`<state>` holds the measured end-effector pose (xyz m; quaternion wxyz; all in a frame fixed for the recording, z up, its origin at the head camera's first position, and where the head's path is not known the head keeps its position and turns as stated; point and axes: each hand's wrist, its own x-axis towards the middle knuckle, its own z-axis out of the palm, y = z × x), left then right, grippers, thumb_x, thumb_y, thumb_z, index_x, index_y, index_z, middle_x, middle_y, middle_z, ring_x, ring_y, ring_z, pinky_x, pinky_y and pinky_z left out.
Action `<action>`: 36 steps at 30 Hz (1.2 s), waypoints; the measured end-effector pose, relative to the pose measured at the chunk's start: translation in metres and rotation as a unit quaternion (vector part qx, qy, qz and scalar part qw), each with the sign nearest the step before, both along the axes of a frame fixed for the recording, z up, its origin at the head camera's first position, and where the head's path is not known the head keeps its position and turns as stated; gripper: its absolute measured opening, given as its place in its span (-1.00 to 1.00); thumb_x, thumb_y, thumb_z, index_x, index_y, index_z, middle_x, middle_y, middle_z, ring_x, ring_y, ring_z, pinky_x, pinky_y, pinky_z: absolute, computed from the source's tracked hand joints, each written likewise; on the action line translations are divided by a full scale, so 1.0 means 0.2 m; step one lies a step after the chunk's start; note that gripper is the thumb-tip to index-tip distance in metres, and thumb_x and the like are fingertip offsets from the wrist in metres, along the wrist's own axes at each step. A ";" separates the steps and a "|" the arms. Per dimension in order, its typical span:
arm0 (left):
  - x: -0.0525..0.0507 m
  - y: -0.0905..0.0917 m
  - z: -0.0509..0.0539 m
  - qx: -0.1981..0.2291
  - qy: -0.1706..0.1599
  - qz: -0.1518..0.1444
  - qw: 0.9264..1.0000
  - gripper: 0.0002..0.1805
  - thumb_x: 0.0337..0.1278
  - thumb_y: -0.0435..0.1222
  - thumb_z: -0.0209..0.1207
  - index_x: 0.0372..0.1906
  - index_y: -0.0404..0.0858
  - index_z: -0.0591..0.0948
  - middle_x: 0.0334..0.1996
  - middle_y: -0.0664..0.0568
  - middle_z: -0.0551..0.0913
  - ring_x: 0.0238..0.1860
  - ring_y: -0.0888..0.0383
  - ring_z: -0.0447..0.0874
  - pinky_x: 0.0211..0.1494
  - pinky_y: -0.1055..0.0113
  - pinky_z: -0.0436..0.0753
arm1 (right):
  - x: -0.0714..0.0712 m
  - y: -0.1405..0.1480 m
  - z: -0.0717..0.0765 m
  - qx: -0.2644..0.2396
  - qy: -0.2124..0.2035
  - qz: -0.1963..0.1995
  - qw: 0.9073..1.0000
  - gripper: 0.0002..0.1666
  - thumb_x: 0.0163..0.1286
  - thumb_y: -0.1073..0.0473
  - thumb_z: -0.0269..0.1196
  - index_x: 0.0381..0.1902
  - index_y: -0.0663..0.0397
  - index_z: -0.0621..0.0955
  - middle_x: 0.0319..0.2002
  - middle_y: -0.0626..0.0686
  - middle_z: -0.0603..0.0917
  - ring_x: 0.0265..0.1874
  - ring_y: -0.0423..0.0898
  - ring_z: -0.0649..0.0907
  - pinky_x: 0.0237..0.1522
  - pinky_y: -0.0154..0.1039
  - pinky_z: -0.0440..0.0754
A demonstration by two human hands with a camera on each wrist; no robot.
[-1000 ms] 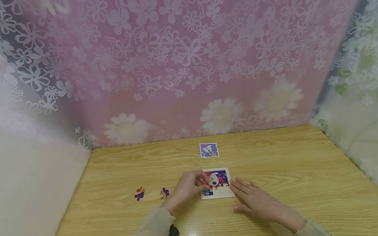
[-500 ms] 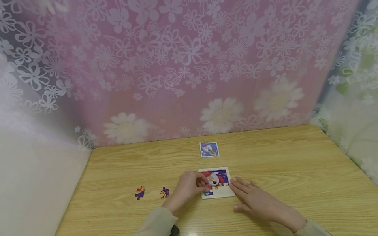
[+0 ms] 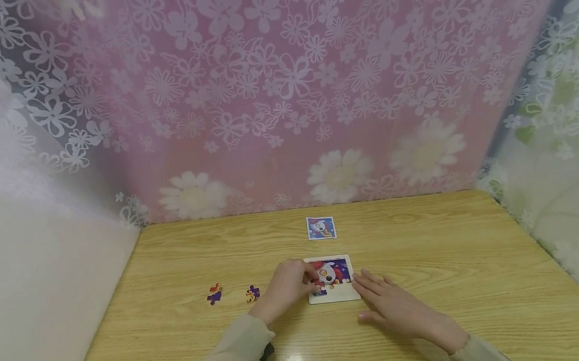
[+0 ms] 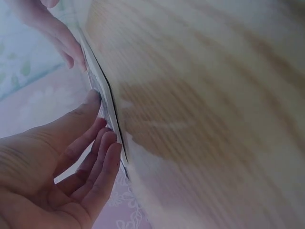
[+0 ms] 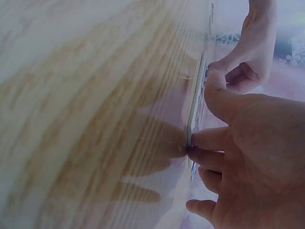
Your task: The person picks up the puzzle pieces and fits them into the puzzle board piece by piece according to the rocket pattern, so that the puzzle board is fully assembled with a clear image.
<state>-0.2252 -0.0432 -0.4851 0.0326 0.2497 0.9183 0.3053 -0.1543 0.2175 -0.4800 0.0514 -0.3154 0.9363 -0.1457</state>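
A jigsaw puzzle in a white tray (image 3: 344,296) lies on the table, its upper part filled with a white cartoon face on red and purple. Bare tray shows at its lower right. My left hand (image 3: 289,287) is over the tray's left side, thumb and curled fingers at a lower-left puzzle piece (image 3: 320,291), partly hidden by the fingertips. In the left wrist view the thumb (image 4: 93,101) meets the puzzle's surface. My right hand (image 3: 402,312) lies with fingers extended, fingertips touching the tray's right edge; the right wrist view shows its fingers (image 5: 207,157) against that edge.
Two loose puzzle pieces, one orange and purple (image 3: 215,294) and one purple and yellow (image 3: 252,294), lie left of the tray. Behind it is a small picture card (image 3: 321,228). A flowered pink curtain (image 3: 281,114) hangs along the wooden table's (image 3: 439,234) back edge.
My left thumb and fingers have shifted slightly at the tray's lower-left piece, staying in about the same place. My right hand has kept still.
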 end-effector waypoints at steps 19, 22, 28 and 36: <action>0.03 -0.02 0.05 -0.095 0.096 -0.036 0.990 -0.80 0.33 -0.27 0.31 -0.02 -0.18 0.79 0.08 0.04 0.74 0.02 0.03 0.72 0.18 0.09 0.65 | 0.00 0.00 0.01 -0.001 -0.001 0.004 1.000 -0.17 0.54 -0.14 0.14 0.48 0.37 0.30 0.50 0.32 0.27 0.49 0.34 0.21 0.40 0.41 0.19; 0.03 -0.03 0.04 -0.096 0.099 -0.034 0.990 -0.81 0.31 -0.27 0.32 -0.04 -0.16 0.80 0.01 0.03 0.77 0.00 0.04 0.72 0.15 0.12 0.67 | 0.00 0.00 0.01 -0.002 0.002 0.004 1.000 -0.17 0.54 -0.14 0.15 0.48 0.37 0.30 0.50 0.32 0.28 0.49 0.34 0.22 0.40 0.41 0.18; 0.02 -0.04 0.01 -0.083 0.094 -0.023 0.992 -0.87 0.21 -0.24 0.40 -0.16 -0.10 0.80 -0.24 0.12 0.77 -0.15 0.16 0.64 0.01 0.24 0.66 | 0.00 0.00 -0.01 0.001 0.012 0.008 1.000 -0.18 0.54 -0.13 0.15 0.48 0.36 0.31 0.49 0.32 0.29 0.49 0.33 0.23 0.39 0.41 0.20; 0.06 -0.04 0.03 -0.094 0.060 -0.015 0.994 -0.65 0.04 -0.05 0.49 -0.10 -0.12 0.78 -0.31 0.12 0.67 -0.31 0.26 0.53 -0.18 0.36 0.60 | 0.00 0.00 0.00 0.000 0.015 0.007 1.000 -0.19 0.54 -0.11 0.16 0.47 0.39 0.32 0.48 0.33 0.30 0.48 0.34 0.24 0.39 0.40 0.22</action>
